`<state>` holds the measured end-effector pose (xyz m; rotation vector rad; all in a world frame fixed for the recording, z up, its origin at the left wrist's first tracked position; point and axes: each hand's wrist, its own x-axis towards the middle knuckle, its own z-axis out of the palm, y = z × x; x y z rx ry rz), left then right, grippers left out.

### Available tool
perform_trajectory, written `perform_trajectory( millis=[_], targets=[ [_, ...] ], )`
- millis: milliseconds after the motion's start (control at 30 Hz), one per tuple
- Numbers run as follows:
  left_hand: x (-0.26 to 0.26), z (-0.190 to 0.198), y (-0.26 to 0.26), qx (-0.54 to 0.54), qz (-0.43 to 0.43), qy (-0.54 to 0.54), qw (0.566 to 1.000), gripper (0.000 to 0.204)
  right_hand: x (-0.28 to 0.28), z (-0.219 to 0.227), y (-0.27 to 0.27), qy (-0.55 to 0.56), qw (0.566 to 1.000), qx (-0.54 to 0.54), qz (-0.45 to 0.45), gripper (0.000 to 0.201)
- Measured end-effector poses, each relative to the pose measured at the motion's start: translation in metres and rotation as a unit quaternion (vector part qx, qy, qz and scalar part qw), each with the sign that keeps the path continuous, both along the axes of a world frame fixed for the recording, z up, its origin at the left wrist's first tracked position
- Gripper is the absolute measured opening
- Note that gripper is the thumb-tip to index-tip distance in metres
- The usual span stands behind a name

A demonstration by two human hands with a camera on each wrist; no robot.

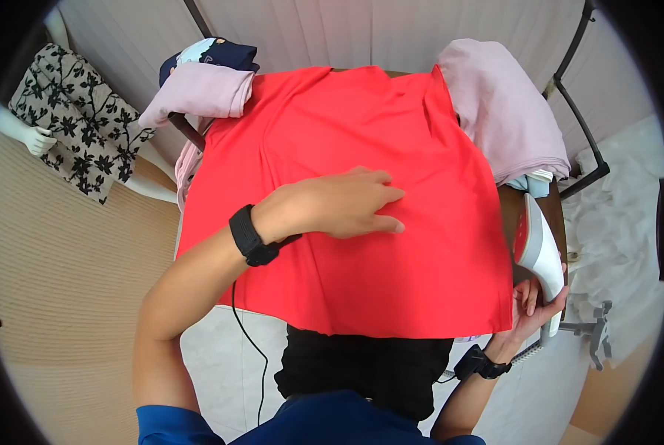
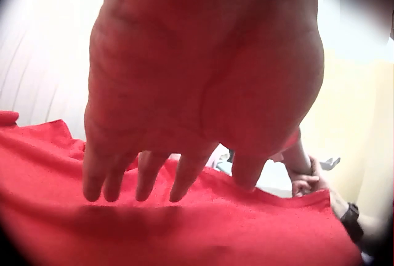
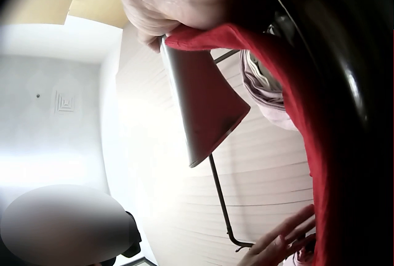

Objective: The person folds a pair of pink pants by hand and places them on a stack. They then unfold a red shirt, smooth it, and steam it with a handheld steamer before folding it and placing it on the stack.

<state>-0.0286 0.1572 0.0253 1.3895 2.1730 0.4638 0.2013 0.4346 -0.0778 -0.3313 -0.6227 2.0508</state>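
The left hand [image 1: 339, 204], fingers extended, hovers just above one red cloth [image 1: 391, 293] spread on the table [image 1: 512, 204]. Well apart, the right hand [image 1: 528, 319] grips one white iron [image 1: 545, 256] beside its edge. Two pink bundles [image 1: 499, 107] flank the far end.

- Table [image 1: 510, 204]: dark brown top, bare along part of the right edge.
- Red cloth [image 1: 391, 274]: over most of it (rumpled towards the far edge).
- Far right corner: large pink cloth [image 1: 499, 111], light blue fabric [image 1: 528, 185] showing beneath.
- Far left corner: folded pink cloth [image 1: 198, 90] beside navy cloth [image 1: 235, 55], support hidden.
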Motion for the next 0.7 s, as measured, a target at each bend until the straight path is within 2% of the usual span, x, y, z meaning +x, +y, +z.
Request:
perform_trajectory(
  millis=[67, 133, 200, 267, 400, 433, 467, 567, 600, 667, 700],
  targets=[
    [0.001, -0.013, -0.007, -0.109, -0.018, 0.085, 0.990, 0.074, 0.001, 0.001, 0.001, 0.006, 1.000, 0.010, 0.022, 0.053],
    [0.010, -0.023, -0.004, -0.108, -0.006, 0.112, 0.988, 0.082, 0.000, 0.010, -0.003, 0.015, 0.999, -0.010, 0.048, 0.044],
    [0.013, -0.034, 0.005, -0.107, 0.009, 0.138, 0.985, 0.090, 0.003, 0.006, -0.001, -0.003, 0.999, -0.006, 0.045, 0.043],
    [0.008, -0.048, 0.017, -0.088, -0.003, 0.192, 0.977, 0.100, 0.003, 0.004, -0.002, 0.002, 0.999, 0.006, 0.043, 0.054],
    [-0.006, -0.061, 0.044, -0.067, 0.022, 0.177, 0.982, 0.103, 0.004, 0.008, -0.002, -0.015, 0.999, 0.005, 0.032, 0.053],
    [-0.008, -0.064, 0.048, -0.061, 0.028, 0.168, 0.984, 0.104, 0.003, 0.010, -0.004, -0.001, 0.999, -0.001, 0.036, 0.048],
    [-0.010, -0.063, 0.050, -0.056, 0.034, 0.158, 0.985, 0.104, 0.002, 0.011, -0.006, 0.012, 0.999, -0.007, 0.040, 0.043],
    [-0.013, -0.055, 0.053, -0.081, 0.017, 0.161, 0.984, 0.105, 0.000, 0.014, -0.008, 0.011, 1.000, -0.017, 0.024, 0.045],
    [-0.013, -0.050, 0.050, -0.080, 0.017, 0.161, 0.984, 0.105, 0.000, 0.014, -0.008, 0.011, 1.000, -0.016, 0.024, 0.045],
    [-0.014, -0.043, 0.033, -0.046, 0.003, 0.090, 0.995, 0.104, 0.002, 0.014, -0.007, 0.006, 0.999, -0.011, 0.030, 0.040],
    [-0.009, -0.039, 0.021, -0.018, 0.002, 0.118, 0.993, 0.104, 0.004, 0.013, -0.006, 0.002, 1.000, -0.014, 0.023, 0.040]
  ],
)
